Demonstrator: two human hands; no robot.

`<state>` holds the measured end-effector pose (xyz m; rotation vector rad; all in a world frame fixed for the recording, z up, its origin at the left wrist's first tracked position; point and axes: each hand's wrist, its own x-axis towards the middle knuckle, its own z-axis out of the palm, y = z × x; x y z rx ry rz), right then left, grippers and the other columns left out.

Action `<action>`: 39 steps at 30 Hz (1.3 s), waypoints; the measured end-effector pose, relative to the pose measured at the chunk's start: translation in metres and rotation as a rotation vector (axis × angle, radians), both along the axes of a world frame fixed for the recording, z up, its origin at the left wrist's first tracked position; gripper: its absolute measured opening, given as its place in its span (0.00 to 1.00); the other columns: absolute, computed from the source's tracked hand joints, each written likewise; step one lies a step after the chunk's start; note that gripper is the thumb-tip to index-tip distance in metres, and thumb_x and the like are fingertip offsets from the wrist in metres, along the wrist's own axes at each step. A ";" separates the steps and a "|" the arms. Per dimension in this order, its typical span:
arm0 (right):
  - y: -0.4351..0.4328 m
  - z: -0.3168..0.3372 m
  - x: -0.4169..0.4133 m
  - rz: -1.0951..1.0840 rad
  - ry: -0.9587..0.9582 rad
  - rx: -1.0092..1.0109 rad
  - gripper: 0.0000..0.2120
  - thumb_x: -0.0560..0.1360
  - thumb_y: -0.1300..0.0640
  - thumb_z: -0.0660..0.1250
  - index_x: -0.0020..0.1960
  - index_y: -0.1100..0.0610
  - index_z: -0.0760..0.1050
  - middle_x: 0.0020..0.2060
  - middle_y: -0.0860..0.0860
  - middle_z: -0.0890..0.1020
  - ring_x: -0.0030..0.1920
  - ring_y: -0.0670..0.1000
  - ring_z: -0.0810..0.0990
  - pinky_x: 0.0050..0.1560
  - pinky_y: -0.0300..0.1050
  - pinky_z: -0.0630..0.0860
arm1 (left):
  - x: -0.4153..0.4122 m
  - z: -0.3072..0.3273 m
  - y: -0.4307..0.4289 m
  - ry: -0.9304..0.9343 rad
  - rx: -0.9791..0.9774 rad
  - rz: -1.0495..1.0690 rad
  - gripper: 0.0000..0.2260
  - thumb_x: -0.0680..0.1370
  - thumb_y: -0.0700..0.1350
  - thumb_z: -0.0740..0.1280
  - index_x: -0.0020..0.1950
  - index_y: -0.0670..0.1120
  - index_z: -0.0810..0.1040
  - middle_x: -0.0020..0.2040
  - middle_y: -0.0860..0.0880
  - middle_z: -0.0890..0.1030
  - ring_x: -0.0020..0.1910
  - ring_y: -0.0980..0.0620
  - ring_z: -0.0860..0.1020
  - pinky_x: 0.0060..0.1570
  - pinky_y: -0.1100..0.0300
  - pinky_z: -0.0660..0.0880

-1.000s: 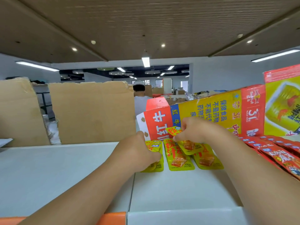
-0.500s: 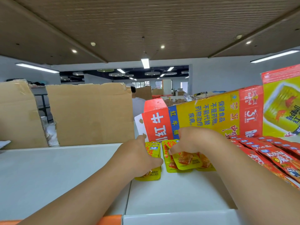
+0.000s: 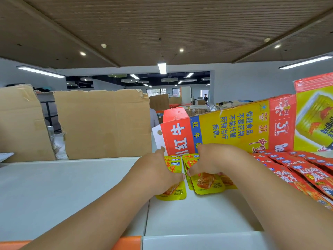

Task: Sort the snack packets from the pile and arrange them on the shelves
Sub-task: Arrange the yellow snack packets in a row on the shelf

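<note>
redbull carton (image 3: 234,130) behind yellow packets (image 3: 207,184); left hand (image 3: 158,170), right hand (image 3: 212,159) holding them.

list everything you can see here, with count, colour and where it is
yellow snack packets: two small stacks, exact count hidden, yellow, middle of the shelf top, under the hands
red snack packets: overlapping row, count unclear, red, right side of the shelf top
carton panels: two, red and yellow, behind the packets, right
cardboard sheets: two, brown, back left
shelf top: one, white, foreground
orange edge: one, orange, bottom left
left hand: one, on the left yellow stack, fingers hidden
right hand: one, thumb and fingers pinching the right yellow stack
</note>
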<state>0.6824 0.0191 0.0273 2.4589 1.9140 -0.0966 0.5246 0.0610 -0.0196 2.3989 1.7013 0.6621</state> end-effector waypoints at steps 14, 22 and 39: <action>0.000 -0.004 -0.001 0.004 -0.033 -0.010 0.34 0.72 0.33 0.70 0.68 0.53 0.68 0.34 0.49 0.72 0.32 0.48 0.72 0.34 0.43 0.72 | -0.002 0.002 -0.001 0.015 -0.036 -0.007 0.25 0.71 0.66 0.73 0.59 0.55 0.70 0.42 0.57 0.73 0.45 0.52 0.77 0.36 0.59 0.68; -0.001 -0.003 0.000 -0.001 -0.020 -0.025 0.36 0.72 0.31 0.69 0.70 0.54 0.67 0.35 0.50 0.71 0.32 0.49 0.72 0.44 0.48 0.77 | -0.003 0.002 -0.001 0.037 -0.076 0.016 0.24 0.70 0.68 0.72 0.56 0.54 0.72 0.49 0.53 0.78 0.47 0.52 0.79 0.38 0.58 0.71; -0.001 0.002 0.013 0.013 0.007 0.091 0.35 0.76 0.33 0.66 0.73 0.54 0.66 0.34 0.48 0.70 0.32 0.47 0.69 0.31 0.42 0.67 | -0.008 0.008 -0.011 0.170 -0.005 -0.016 0.29 0.73 0.73 0.64 0.71 0.63 0.69 0.61 0.54 0.79 0.56 0.51 0.78 0.50 0.57 0.76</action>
